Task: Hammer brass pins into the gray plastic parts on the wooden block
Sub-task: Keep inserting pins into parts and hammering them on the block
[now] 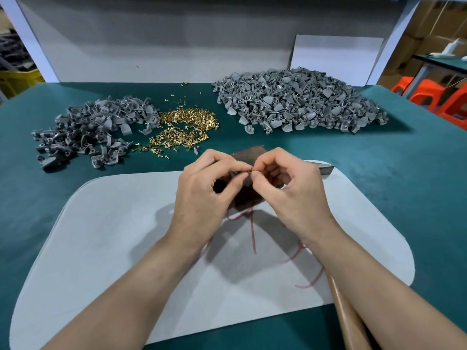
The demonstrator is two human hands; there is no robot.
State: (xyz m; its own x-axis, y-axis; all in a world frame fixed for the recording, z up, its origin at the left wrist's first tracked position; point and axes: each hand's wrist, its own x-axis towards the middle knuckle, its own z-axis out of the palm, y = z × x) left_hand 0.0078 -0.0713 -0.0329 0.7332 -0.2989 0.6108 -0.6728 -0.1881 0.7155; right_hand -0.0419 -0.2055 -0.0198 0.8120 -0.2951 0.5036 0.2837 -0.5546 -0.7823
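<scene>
- L pile [83, 132] of gray parts, far left on table [30, 198]; looked like undone stock, so lots left.
- Pins [187, 125] heaped loose just right of it, plenty remaining.
- L hand [202, 195] was curled, pinching a gray part [233, 174] over the block; grip partly hidden.
- Block [249, 154] sat on mat [101, 236], mid-frame, mostly behind both hands.
- Pin [250, 170] at fingertips between the hands, prob being seated in the part, not yet hammered.
- R hand [293, 190] was curled, pinching that pin.
- R pile [298, 104], bigger, some w/ pins sticking out, prob done ones.
- Hammer [326, 169] lay on mat, head just right of block, handle under R forearm; neither hand held it.
</scene>
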